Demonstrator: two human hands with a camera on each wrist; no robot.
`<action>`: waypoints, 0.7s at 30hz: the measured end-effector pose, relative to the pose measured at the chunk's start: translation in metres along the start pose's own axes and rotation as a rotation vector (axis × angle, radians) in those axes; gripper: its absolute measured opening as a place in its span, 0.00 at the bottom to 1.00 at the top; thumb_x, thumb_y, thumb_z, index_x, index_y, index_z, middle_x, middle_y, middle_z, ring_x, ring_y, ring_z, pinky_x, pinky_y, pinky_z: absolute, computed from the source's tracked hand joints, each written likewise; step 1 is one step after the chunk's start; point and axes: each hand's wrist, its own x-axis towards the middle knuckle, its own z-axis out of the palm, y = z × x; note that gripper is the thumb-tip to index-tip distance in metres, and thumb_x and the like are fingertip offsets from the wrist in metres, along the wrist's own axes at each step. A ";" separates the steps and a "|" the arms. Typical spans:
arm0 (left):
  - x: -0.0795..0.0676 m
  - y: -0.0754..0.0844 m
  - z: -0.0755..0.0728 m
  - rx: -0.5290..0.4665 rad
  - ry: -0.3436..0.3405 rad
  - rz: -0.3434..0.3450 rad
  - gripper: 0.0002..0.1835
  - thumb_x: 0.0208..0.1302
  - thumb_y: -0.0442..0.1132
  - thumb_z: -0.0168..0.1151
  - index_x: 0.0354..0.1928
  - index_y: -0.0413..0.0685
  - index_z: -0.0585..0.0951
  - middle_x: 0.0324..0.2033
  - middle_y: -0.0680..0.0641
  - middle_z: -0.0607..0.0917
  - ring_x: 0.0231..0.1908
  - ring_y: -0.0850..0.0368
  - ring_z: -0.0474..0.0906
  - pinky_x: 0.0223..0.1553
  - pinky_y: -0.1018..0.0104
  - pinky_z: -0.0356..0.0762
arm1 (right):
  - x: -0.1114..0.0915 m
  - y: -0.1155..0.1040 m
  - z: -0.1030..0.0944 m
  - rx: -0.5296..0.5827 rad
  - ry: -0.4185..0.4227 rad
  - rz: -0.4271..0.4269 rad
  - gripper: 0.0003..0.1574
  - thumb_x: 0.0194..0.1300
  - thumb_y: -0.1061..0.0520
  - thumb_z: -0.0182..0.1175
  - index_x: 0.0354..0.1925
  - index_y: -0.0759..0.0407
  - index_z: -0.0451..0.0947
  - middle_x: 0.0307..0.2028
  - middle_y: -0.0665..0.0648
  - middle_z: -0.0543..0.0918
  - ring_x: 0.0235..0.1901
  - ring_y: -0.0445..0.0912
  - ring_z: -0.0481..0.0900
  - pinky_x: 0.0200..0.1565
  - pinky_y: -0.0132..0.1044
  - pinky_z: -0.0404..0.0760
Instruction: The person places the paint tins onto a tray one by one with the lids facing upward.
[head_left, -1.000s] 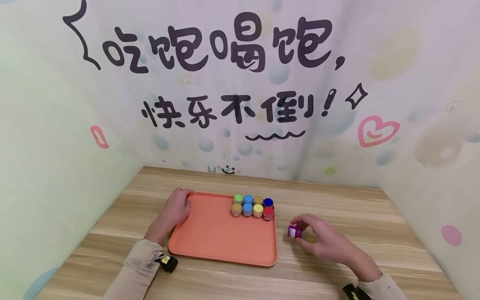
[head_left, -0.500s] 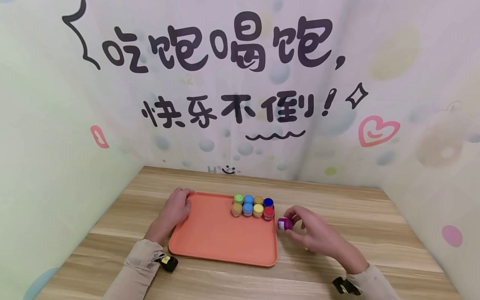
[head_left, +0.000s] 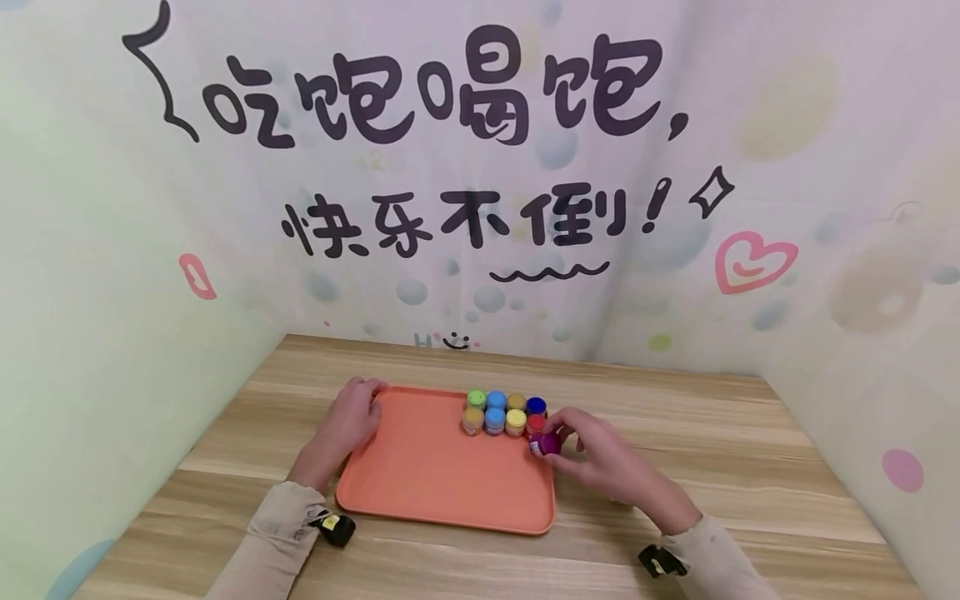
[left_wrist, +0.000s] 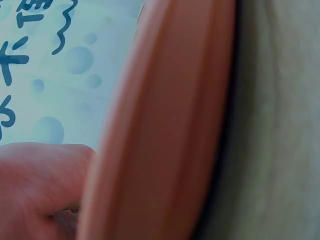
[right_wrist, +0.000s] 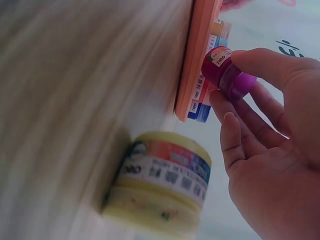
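Observation:
My right hand (head_left: 600, 454) pinches a small purple paint jar (head_left: 545, 444) between thumb and fingers. The jar is tilted over the right part of the orange tray (head_left: 442, 483), just in front of a red-lidded jar (head_left: 536, 423). In the right wrist view, the purple jar (right_wrist: 230, 72) shows its label, with the thumb on one side and fingertips on the other. At the tray's far left corner, my left hand (head_left: 352, 421) grips the rim; some of its fingers are hidden in the left wrist view.
Two rows of paint jars stand at the tray's back right, including a green-lidded one (head_left: 477, 400) and a yellow-lidded one (head_left: 516, 421). Near my right wrist, a pale yellow jar (right_wrist: 160, 185) sits on the wooden table (head_left: 675, 400). A printed cloth wall (head_left: 420, 183) rises behind.
My right hand has carried the purple jar leftward from the table beside the tray, across the right rim, to the red-lidded jar. My left hand has stayed at the rim.

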 end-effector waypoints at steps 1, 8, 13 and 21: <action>0.000 0.000 0.000 -0.001 0.001 0.000 0.19 0.77 0.30 0.59 0.66 0.31 0.80 0.56 0.33 0.82 0.52 0.41 0.79 0.61 0.42 0.84 | 0.000 0.000 0.001 -0.003 0.000 -0.004 0.20 0.69 0.57 0.76 0.55 0.50 0.81 0.47 0.45 0.85 0.46 0.42 0.84 0.43 0.37 0.86; 0.000 0.000 0.001 0.008 0.010 0.012 0.19 0.76 0.29 0.59 0.66 0.30 0.81 0.55 0.32 0.82 0.51 0.41 0.79 0.59 0.42 0.84 | 0.001 0.000 0.007 -0.028 0.001 -0.032 0.19 0.70 0.56 0.75 0.57 0.51 0.85 0.49 0.46 0.85 0.46 0.40 0.83 0.44 0.37 0.87; -0.001 0.000 0.000 0.007 0.009 0.006 0.20 0.77 0.29 0.59 0.66 0.31 0.80 0.54 0.33 0.82 0.50 0.42 0.79 0.59 0.43 0.85 | 0.003 -0.001 0.011 -0.044 -0.017 -0.040 0.19 0.70 0.59 0.74 0.58 0.52 0.87 0.52 0.47 0.84 0.49 0.40 0.84 0.49 0.40 0.90; -0.002 0.001 0.000 0.006 0.008 0.003 0.20 0.77 0.29 0.59 0.66 0.31 0.80 0.55 0.33 0.82 0.50 0.42 0.79 0.60 0.42 0.85 | 0.003 -0.002 0.012 -0.059 -0.029 -0.025 0.22 0.70 0.60 0.73 0.61 0.53 0.88 0.54 0.49 0.83 0.50 0.43 0.83 0.46 0.38 0.89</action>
